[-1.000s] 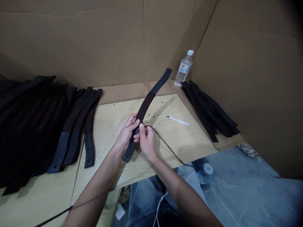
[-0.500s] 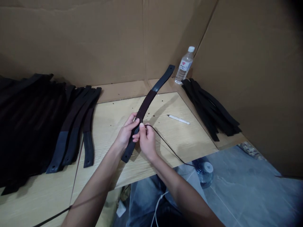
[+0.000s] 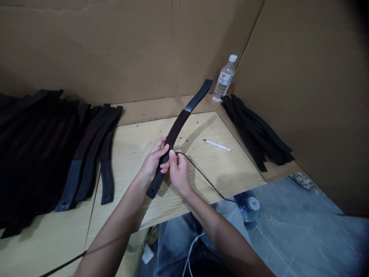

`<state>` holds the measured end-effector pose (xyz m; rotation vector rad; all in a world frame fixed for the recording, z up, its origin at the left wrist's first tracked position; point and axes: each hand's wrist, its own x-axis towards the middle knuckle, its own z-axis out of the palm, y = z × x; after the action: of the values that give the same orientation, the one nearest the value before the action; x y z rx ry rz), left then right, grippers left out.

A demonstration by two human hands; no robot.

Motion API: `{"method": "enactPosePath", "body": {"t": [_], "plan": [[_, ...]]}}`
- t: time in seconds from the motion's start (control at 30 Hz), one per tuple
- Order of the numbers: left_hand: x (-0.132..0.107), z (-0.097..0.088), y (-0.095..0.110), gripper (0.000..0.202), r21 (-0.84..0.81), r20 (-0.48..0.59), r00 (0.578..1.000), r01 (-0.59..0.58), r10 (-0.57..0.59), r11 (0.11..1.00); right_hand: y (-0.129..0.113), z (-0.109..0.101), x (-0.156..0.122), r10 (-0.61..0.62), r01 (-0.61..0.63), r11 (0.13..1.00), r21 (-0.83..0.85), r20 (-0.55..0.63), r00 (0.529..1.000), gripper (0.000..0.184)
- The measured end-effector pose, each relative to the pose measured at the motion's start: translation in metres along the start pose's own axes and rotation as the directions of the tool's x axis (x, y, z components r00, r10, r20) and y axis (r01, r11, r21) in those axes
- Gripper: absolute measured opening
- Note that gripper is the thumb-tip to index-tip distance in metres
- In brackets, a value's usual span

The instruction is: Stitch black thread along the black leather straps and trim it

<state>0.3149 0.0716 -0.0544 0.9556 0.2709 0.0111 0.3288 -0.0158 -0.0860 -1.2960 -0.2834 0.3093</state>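
A long, curved dark strip (image 3: 179, 122) with a hole at each end slants up over the table, its middle part wrapped in dark brown cord. My left hand (image 3: 153, 161) is closed round its lower part, thumb on top. Beside it, my right hand (image 3: 179, 169) pinches a thin black cord (image 3: 203, 175) against the strip, just below the wrapped part. That cord trails from my right fingers down over the table's front edge. Exactly where the cord meets the strip is hidden by my fingers.
A big pile of similar strips (image 3: 34, 154) lies at the left, and several more strips (image 3: 253, 132) lie at the right. A white pen-like tool (image 3: 217, 145) rests on the table (image 3: 230, 169). A water bottle (image 3: 225, 79) stands by the cardboard wall (image 3: 129, 50). A large bottle (image 3: 249, 211) is below the edge.
Hardly anything differs. Both hands keep the same hold on the strip and the cord, with only a very slight shift of the view.
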Motion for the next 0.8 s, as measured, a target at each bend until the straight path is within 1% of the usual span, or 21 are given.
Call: {"method": "enactPosePath", "body": {"t": [0.1,0.23,0.47,0.53,0.67,0.8], "plan": [[0.0008,0.0001,-0.0012,0.026,-0.001,0.03,0.999,-0.016,0.016,1.0,-0.0027,-0.0002,0.0009,0.022,-0.022,1.0,0.013,-0.023,0.999,0.036],[0.0013,-0.0002,-0.0014,0.026,-0.005,0.039,0.999,-0.021,0.021,1.0,-0.0038,-0.0005,0.0011,0.01,-0.01,1.0,0.03,-0.018,1.0,0.036],[0.001,-0.001,-0.0017,0.023,-0.006,0.045,0.999,-0.022,0.022,1.0,-0.0003,-0.0004,0.0007,0.043,-0.045,0.985,0.165,0.011,0.999,0.034],[0.0002,-0.0004,-0.0013,0.023,-0.01,0.032,0.999,-0.02,0.02,1.0,-0.0002,-0.0006,0.0005,0.037,-0.039,0.988,0.151,0.017,0.999,0.034],[-0.0015,0.0009,0.0006,0.026,-0.007,-0.004,1.0,-0.009,0.009,1.0,-0.0018,-0.0012,-0.0011,-0.004,0.003,0.998,0.058,0.009,1.0,0.034],[-0.0022,0.0,0.0031,0.028,-0.013,-0.024,0.999,-0.034,0.033,0.999,-0.0029,-0.001,-0.0029,-0.064,0.064,0.998,-0.012,0.002,0.998,0.031]]}}
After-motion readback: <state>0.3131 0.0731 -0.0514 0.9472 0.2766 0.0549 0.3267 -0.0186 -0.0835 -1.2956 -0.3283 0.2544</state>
